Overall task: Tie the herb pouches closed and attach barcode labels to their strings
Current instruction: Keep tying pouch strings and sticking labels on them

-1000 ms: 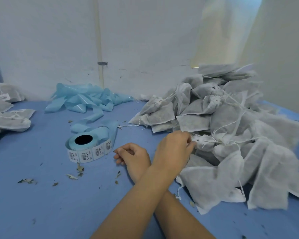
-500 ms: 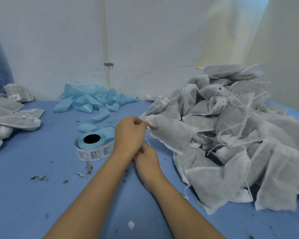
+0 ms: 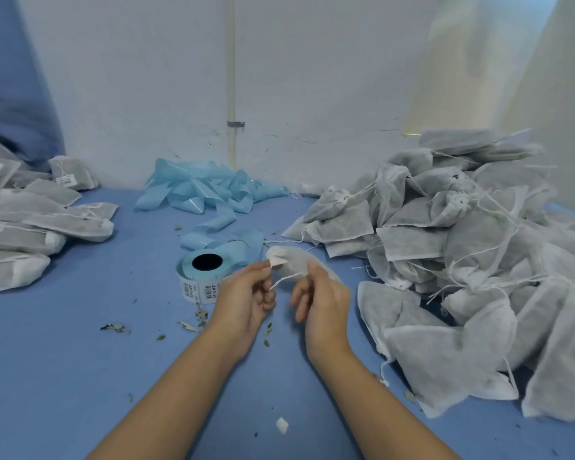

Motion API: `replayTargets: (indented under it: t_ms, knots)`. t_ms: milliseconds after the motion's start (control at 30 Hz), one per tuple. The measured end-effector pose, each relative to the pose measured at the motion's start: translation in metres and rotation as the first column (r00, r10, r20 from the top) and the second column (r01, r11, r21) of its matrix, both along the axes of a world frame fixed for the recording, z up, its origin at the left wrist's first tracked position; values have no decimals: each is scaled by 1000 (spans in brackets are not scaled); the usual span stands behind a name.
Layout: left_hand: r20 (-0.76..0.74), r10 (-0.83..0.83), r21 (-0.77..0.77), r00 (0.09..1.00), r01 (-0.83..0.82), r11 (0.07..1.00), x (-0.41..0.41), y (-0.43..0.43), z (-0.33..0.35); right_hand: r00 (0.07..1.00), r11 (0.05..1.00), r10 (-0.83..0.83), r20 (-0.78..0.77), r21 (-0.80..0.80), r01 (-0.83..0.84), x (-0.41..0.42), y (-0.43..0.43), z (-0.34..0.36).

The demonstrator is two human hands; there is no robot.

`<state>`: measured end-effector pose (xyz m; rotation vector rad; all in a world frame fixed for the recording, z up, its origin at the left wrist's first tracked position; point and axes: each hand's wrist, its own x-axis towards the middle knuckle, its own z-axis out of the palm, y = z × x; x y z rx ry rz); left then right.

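While the left hand (image 3: 246, 295) pinches the gathered neck of a small white non-woven herb pouch (image 3: 291, 260), the right hand (image 3: 322, 293) curls round its body from the side, lifting it just above the blue desk (image 3: 63, 360); I judge this frees the thin white drawstring (image 3: 284, 280), slack between the hands, for knotting. The pale blue roll of barcode labels (image 3: 201, 273) sits just beside the left hand, probably kept close for the labelling step. The untied grey pouch heap (image 3: 462, 260) lies right, the labelled pouches (image 3: 40, 220) left. The right hand's fingertips hide behind the pouch, and motion blur obscures the string's ends.
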<state>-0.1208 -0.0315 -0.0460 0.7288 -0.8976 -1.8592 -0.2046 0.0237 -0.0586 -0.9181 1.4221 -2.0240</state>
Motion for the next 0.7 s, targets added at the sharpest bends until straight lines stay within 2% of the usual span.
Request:
replayTargets:
  t_ms: [133,400,467,600,700]
  knots:
    - [-90,58,-1,994,-58,998,4,-2,-2,999,1000,-19,-44,-11,18,4,2,0]
    - [62,-24,-150,998,33,988,5,4,-13,983,987,91,-157,143,-68,5,-4,-5]
    - [117,-40,-194,992,62,979,5,4,-14,988,986,108,-111,142,-92,2,-6,-5]
    - [204,-79,-258,976,131,957,4,5,-14,975,973,202,88,93,-210,-6,-6,-2]
    - [258,-111,-256,960,179,950,4,4,-14,970,970,211,117,97,-223,-8,-6,-1]
